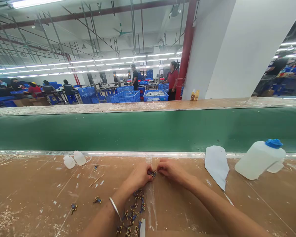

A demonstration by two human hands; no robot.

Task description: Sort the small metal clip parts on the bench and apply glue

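My left hand [139, 176] pinches a small figurine [152, 173], dark with blue and yellowish parts, just above the brown worktable. Close beside it on the right, my right hand [169, 168] has its fingers curled together; whatever they may hold is too small or hidden to make out. Below my left wrist lies a loose pile of similar small figurines [134, 214], partly covered by the forearm. Three more lie apart on the left, among them one figurine [73, 208] and another figurine [97, 199]. A thin wooden stick [96, 180] rests near them.
Beyond the brown table [187, 204] runs a green conveyor belt [128, 131]. Two small white bottles [79, 158] stand at the left. On the right are a white paper piece [216, 164] and a large jug with a blue cap [260, 160]. People and blue crates [125, 96] are farther back.
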